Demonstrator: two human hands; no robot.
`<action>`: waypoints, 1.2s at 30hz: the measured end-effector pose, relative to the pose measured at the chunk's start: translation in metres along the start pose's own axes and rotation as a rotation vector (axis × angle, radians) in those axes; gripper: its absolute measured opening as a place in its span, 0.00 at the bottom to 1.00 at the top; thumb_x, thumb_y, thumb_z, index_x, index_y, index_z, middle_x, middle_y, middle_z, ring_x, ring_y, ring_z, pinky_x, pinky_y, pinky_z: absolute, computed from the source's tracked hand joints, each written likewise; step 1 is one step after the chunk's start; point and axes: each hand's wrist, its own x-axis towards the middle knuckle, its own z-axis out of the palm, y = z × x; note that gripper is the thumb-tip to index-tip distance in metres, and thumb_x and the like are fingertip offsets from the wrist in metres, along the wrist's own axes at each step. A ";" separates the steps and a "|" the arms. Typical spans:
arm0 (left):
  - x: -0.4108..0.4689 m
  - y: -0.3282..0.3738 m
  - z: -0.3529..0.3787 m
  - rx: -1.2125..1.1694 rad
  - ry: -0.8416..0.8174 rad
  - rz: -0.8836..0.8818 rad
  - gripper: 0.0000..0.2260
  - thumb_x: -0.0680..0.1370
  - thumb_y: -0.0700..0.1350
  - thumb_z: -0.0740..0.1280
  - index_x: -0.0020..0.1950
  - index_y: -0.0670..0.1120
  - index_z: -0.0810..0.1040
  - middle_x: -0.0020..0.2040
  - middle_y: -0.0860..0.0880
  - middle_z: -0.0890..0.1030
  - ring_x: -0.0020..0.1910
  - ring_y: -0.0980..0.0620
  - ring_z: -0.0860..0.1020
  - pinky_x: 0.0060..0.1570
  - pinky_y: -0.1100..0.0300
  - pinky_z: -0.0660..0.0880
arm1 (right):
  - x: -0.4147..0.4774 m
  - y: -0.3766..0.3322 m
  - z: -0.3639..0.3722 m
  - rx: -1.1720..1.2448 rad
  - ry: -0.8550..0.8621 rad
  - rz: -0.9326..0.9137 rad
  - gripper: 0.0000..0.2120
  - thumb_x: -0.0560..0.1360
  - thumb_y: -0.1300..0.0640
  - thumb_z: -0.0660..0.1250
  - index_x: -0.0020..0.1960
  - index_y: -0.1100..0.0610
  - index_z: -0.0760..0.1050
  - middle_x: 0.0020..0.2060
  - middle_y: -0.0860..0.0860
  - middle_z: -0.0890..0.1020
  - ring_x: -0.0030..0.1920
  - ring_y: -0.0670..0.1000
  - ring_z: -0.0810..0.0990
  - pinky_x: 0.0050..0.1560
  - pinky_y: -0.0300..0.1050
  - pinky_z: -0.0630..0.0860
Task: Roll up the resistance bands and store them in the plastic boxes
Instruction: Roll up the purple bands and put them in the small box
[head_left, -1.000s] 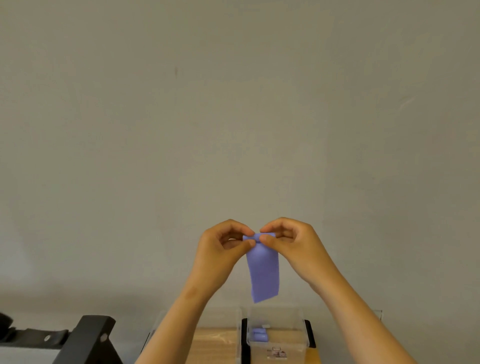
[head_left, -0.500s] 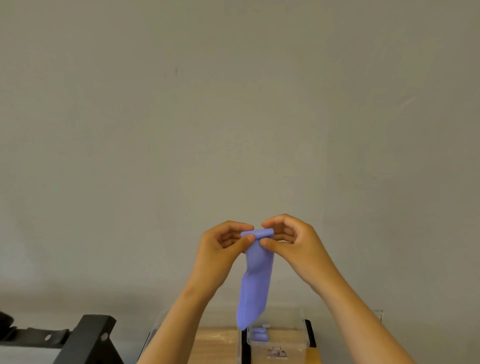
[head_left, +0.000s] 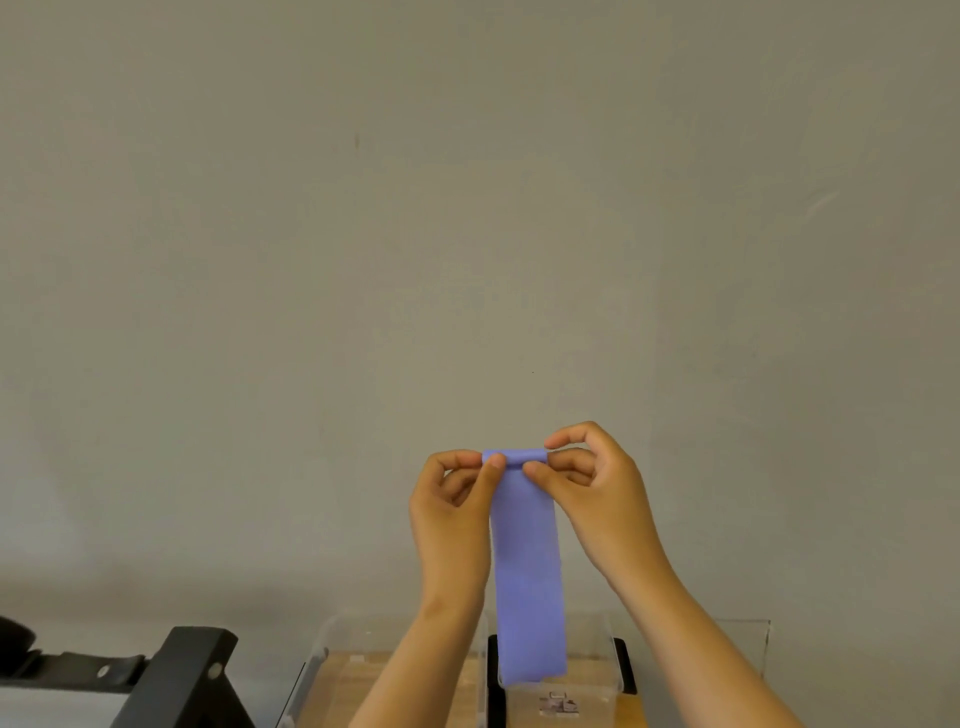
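Low centre of the frame, head view: both hands are raised in front of a plain grey wall. The left hand pinches the left end of the top of the purple resistance band between thumb and forefinger, with the other fingers curled toward the palm. The right hand pinches the right end of the same top edge, thumb tip against the front, forefinger arched above, remaining fingers curled. The top of the band is turned over into a short tight roll spanning the gap between the two pinches (number of turns: cannot tell). The rest of the band hangs straight down, flat and unrolled, between the two forearms.

Bottom edge of the frame: the band's lower end hangs in front of a clear plastic box; whether it touches the box cannot be told. This box has a small label on its near wall, with print too small to read. A second clear plastic box stands just beside it toward the left, partly hidden by the left forearm. Both stand on a light wooden surface. Lower right: another clear wall shows behind the right forearm. Lower left: a black metal frame and a black strap-like piece running toward the left edge
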 end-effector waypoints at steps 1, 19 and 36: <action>-0.001 0.000 0.001 -0.004 0.004 0.007 0.06 0.74 0.42 0.72 0.46 0.41 0.77 0.40 0.44 0.84 0.42 0.50 0.83 0.41 0.64 0.77 | 0.001 0.000 0.000 -0.006 0.007 -0.007 0.09 0.71 0.62 0.74 0.43 0.53 0.74 0.37 0.50 0.84 0.40 0.45 0.83 0.39 0.34 0.77; -0.001 0.008 0.010 -0.051 -0.006 0.066 0.05 0.76 0.39 0.70 0.42 0.40 0.77 0.37 0.47 0.83 0.38 0.56 0.81 0.37 0.68 0.74 | 0.002 -0.002 0.002 0.051 0.066 -0.052 0.06 0.72 0.62 0.72 0.41 0.56 0.76 0.38 0.50 0.85 0.40 0.45 0.84 0.38 0.33 0.75; 0.000 0.012 -0.003 0.066 -0.208 0.054 0.09 0.76 0.39 0.70 0.53 0.47 0.75 0.39 0.46 0.85 0.41 0.54 0.83 0.40 0.69 0.75 | 0.006 0.000 -0.009 0.007 -0.048 -0.045 0.03 0.74 0.59 0.71 0.42 0.53 0.79 0.36 0.49 0.84 0.41 0.49 0.83 0.43 0.46 0.79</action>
